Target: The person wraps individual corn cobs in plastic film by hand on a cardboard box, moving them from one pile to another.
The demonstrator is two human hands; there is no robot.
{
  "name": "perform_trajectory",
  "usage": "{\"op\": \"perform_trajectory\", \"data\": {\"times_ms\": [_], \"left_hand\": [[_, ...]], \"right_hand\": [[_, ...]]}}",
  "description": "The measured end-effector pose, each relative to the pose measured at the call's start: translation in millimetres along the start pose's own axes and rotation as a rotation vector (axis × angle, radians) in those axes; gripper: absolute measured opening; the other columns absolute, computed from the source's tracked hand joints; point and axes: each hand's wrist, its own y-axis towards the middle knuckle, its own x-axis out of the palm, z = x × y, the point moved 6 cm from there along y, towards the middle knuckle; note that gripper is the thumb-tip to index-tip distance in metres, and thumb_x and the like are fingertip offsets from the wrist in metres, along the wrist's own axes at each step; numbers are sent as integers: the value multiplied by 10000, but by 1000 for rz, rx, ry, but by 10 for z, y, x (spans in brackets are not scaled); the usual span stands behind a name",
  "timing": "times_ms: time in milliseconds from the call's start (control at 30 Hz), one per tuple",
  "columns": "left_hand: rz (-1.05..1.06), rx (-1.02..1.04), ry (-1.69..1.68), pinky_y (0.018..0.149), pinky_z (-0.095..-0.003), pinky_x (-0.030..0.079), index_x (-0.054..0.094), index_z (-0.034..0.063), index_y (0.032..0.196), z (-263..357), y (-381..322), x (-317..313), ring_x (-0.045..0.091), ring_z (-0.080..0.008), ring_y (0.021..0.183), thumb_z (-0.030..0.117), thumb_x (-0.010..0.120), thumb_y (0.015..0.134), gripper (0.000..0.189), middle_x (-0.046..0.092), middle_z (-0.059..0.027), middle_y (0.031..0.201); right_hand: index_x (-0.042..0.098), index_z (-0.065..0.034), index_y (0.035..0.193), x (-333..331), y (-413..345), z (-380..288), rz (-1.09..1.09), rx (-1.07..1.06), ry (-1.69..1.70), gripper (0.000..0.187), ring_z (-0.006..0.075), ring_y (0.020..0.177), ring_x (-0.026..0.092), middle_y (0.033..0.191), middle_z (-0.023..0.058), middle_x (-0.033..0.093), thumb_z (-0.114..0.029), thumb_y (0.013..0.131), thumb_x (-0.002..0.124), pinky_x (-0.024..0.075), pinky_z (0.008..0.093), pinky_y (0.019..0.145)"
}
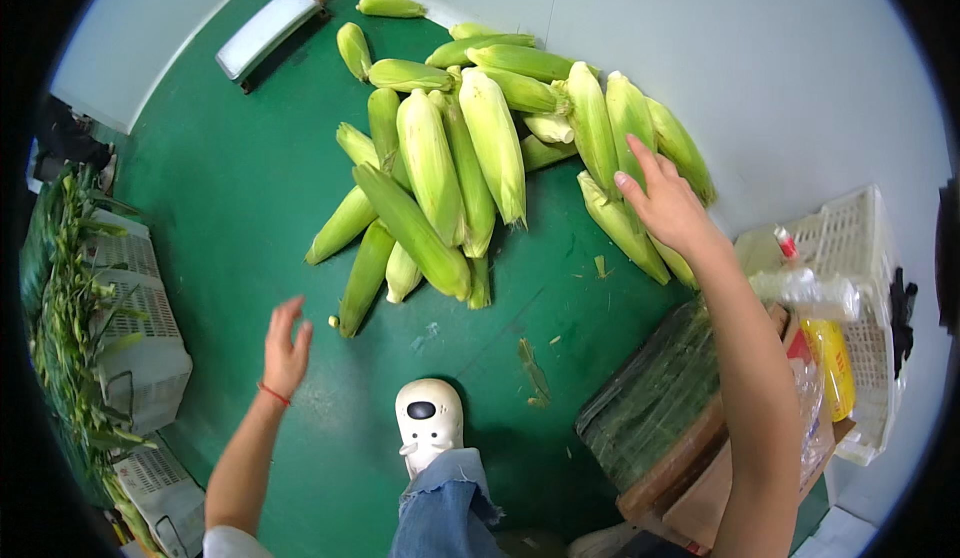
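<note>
Several ears of corn in green husks (429,160) lie heaped on the green floor in front of me. My right hand (664,201) reaches over the ears at the right end of the heap, its fingers apart. Its fingertips overlap an upright husked ear (628,119) leaning by the wall; whether they touch it I cannot tell. Below that hand, another ear (619,231) lies slanted on the floor. My left hand (285,344), slightly blurred, hangs over bare floor left of the heap. It holds nothing, and its nearest ear (366,280) is to the right.
White plastic crates (139,318) topped with stripped leaves (67,318) stand at left. A platform scale (268,32) sits at upper left. On the right are a plastic-wrapped bundle (652,400) and a white crate (855,243). My shoe (429,415) is below the heap.
</note>
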Motion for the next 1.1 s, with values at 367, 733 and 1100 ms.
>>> {"op": "perform_trajectory", "data": {"times_ms": [367,733,1100], "left_hand": [[-233,546,146,1078,-426,353,554,175,1324,1610,4086,815,414,-382,1304,285,545,961,380,406,-229,1422],[-450,494,469,1103,-518,304,363,348,1459,1902,6012,2315,334,-458,1345,800,387,818,785,402,-260,1433],[-613,328,428,1108,-544,277,443,391,1399,1732,6020,2479,414,-368,1321,839,243,796,776,488,-193,1373]], "right_hand": [[519,-123,1328,18,1658,-471,390,-338,-81,455,342,1182,498,1251,159,568,-360,940,535,384,467,1011],[392,-121,1447,653,3265,-343,-188,17,-90,870,390,1248,489,1368,199,509,-696,809,525,413,461,1028],[453,-30,1403,892,3330,-475,-741,72,407,960,290,1280,469,1399,188,479,-693,738,657,364,391,1078]]}}
